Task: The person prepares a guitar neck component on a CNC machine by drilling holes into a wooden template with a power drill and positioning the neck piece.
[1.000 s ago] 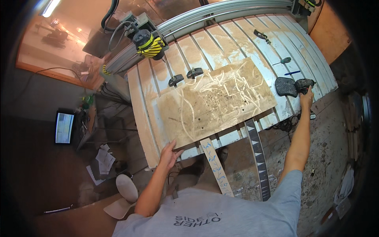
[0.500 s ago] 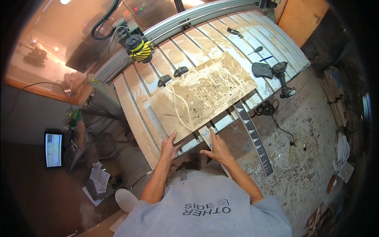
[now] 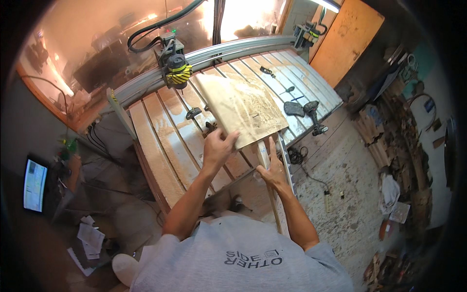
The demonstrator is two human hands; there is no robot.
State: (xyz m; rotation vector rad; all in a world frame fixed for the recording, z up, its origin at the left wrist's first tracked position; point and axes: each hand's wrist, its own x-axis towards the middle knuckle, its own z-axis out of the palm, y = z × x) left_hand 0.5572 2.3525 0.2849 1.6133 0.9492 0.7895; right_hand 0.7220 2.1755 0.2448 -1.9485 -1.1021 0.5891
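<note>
A wooden board, its surface marked with grooves and pale dust, is tilted over the slatted machine table, with its left side raised. My left hand is closed on the board's near left corner, thumb and fingers pinching the edge. Below the board's near edge, my right hand grips a long narrow wooden strip, the forefinger stretched along it. The strip runs back toward my body; its far end goes under the board. Another strip with a pale edge lies just right of it, partly hidden.
A router spindle with yellow-black stripes hangs behind the board. Dark clamps sit left of it. To the right lie a cordless drill, a dark pad and a screwdriver. A monitor glows at far left.
The board has tilted up on its left side and turned, baring more of the table there. My left hand has lifted with its corner. My right hand now closes around the strip.
</note>
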